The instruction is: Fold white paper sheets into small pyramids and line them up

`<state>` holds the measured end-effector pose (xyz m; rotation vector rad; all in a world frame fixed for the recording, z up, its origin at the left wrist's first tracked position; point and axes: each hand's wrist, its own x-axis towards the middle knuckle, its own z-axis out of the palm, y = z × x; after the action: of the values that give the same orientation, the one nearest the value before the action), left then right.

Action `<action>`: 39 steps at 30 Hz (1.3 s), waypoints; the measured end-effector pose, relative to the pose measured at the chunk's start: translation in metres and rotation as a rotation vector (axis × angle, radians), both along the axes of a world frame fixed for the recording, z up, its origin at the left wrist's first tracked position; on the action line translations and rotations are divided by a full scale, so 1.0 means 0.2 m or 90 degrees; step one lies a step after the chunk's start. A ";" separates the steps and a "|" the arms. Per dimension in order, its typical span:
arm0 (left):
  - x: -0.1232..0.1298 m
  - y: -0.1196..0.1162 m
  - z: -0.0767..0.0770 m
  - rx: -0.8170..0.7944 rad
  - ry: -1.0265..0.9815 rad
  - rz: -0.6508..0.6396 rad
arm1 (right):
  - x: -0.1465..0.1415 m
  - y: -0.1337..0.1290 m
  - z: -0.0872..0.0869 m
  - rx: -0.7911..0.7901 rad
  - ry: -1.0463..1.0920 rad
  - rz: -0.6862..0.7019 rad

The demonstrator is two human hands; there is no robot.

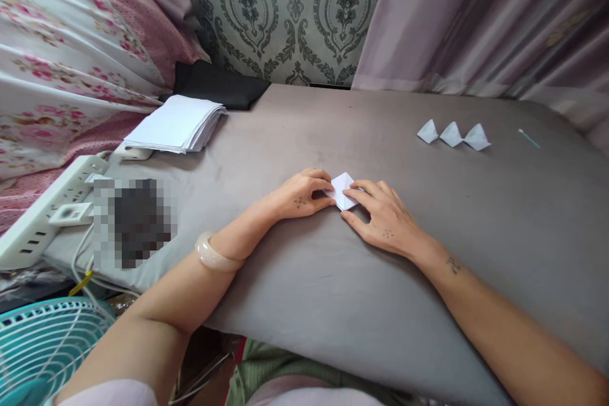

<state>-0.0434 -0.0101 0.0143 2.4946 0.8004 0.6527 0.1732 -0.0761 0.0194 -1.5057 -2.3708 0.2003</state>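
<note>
A small folded white paper (344, 189) lies on the grey cloth surface (304, 273) in front of me, one corner pointing away. My left hand (307, 193) grips its left corner between thumb and fingers. On the right side, my right hand (383, 212) touches the paper, its index fingertip on the top face and its thumb at the near edge, fingers apart. Three folded white paper pieces (451, 134) stand in a row at the back right.
At the back left, a stack of white sheets (174, 124) rests beside a black item (221, 84). A power strip (52, 216) with plugs and cables runs along the left edge, above a teal fan (52, 349). A thin stick (530, 138) lies far right.
</note>
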 end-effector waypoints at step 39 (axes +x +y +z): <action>0.10 -0.05 -0.03 -0.104 0.025 0.282 | 0.03 0.06 -0.09 -0.021 0.181 -0.273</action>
<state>-0.0236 -0.0197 0.0080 2.2023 1.3833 0.6520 0.1797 -0.0633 0.0013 -1.8203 -1.7905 0.3250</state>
